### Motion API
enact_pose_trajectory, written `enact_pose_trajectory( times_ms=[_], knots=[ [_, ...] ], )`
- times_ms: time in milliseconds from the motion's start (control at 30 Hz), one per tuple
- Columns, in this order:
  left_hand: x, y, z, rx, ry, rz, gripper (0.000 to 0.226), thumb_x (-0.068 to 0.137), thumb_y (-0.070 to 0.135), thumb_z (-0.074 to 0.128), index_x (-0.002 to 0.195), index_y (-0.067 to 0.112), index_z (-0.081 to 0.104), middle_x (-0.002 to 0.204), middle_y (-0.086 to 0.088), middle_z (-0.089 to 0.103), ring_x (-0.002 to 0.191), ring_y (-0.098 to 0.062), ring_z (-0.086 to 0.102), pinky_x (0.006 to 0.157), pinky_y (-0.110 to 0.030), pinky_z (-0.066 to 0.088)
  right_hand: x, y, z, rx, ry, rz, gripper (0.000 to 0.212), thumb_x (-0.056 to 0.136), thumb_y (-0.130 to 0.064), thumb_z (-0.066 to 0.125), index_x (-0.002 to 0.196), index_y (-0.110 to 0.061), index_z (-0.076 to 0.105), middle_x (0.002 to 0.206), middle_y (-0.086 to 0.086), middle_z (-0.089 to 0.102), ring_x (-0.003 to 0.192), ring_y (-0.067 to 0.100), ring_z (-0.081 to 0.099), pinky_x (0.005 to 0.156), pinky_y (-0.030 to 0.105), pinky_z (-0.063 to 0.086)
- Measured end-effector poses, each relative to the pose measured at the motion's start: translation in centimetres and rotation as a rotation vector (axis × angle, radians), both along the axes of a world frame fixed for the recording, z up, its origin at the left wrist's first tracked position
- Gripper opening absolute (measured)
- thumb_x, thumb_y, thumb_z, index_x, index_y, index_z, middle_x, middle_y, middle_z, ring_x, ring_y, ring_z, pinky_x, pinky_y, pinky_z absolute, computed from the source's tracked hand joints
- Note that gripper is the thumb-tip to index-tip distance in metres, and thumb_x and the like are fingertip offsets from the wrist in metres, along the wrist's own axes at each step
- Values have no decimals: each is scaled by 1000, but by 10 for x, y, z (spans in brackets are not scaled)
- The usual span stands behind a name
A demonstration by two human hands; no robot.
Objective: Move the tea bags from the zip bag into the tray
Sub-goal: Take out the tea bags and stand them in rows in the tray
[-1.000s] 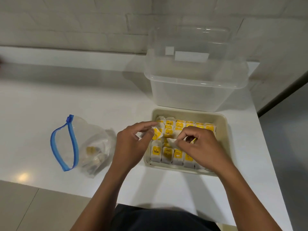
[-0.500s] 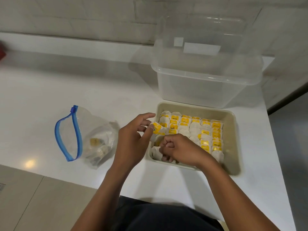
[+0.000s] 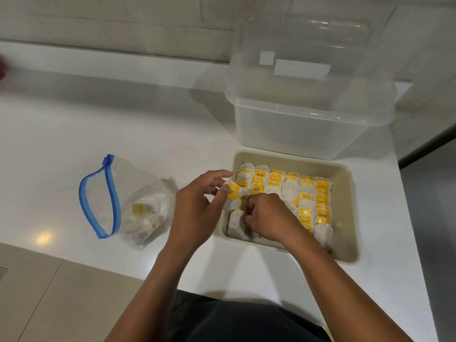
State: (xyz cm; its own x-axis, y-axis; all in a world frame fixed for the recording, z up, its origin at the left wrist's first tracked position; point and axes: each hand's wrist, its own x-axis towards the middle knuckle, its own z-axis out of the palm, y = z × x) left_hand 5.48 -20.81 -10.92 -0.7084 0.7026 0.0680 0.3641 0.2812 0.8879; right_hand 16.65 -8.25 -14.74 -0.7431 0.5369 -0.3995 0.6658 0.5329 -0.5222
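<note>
Head view: a beige tray [image 3: 346,213] was seen on the white counter [image 3: 123,119], packed with rows of tea bags [image 3: 306,193] bearing yellow tags. Both hands were held over the near-left part of the tray. The left hand [image 3: 197,213] was positioned at the tray's left rim, and 1 yellow-tagged tea bag [image 3: 233,190] was pinched between its thumb and fingertips, just above the left edge of the rows; the remaining fingers were loosely spread above it. The right hand [image 3: 269,218] was placed just to the right of the left hand, with its fingers curled down among the tea bags in the near-left corner; whether a bag was actually gripped could not be told, since the fingertips were hidden among the packets. A white packet [image 3: 237,223] stood upright just to the left of the right hand's knuckles, against the tray's near-left wall.

Well to the left of the left hand, the zip bag [image 3: 138,203] with a blue zipper strip lay open on the counter, and a few tea bags were still seen inside it near its bottom. Beyond the hands, touching or just behind the tray's far rim, a clear plastic container [image 3: 306,124] was set, with its lid [image 3: 320,45] leaned upright behind it against the tiled wall [image 3: 123,21]. Dark clothing [image 3: 246,322] was visible below the forearms.
</note>
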Motion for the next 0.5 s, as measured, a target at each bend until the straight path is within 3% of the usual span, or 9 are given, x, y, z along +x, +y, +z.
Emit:
enact_pose_trajectory(
  times_ms=[133,233,333,500],
  knots=[
    [-1,0,-2,-1,38,7,25,93,16,67,106,38,71,87,18,71,87,-7,66,60,-25,47,-4,1,-1,36,-42,-33,10,82,-19,61,73,-14,59,81,10,65,77,29,62,59,30,46],
    [-2,-1,-2,-26,113,16,26,92,21,69,106,43,70,89,25,69,89,-5,62,65,-12,39,-8,2,-1,40,-61,-40,15,81,-18,60,67,-15,54,79,8,61,74,28,59,50,27,36],
    [-2,-2,0,-34,135,2,25,91,23,70,106,43,70,89,26,69,84,-8,57,67,-8,37,-10,1,0,28,-68,-49,20,81,-19,59,64,-18,48,77,7,57,72,27,55,48,26,30],
    [-1,-4,1,16,65,-10,21,90,19,71,105,34,72,81,17,69,69,-9,55,62,-10,38,6,2,5,44,2,-61,13,82,-22,62,70,-18,60,75,1,65,73,22,60,59,30,46]
  ],
)
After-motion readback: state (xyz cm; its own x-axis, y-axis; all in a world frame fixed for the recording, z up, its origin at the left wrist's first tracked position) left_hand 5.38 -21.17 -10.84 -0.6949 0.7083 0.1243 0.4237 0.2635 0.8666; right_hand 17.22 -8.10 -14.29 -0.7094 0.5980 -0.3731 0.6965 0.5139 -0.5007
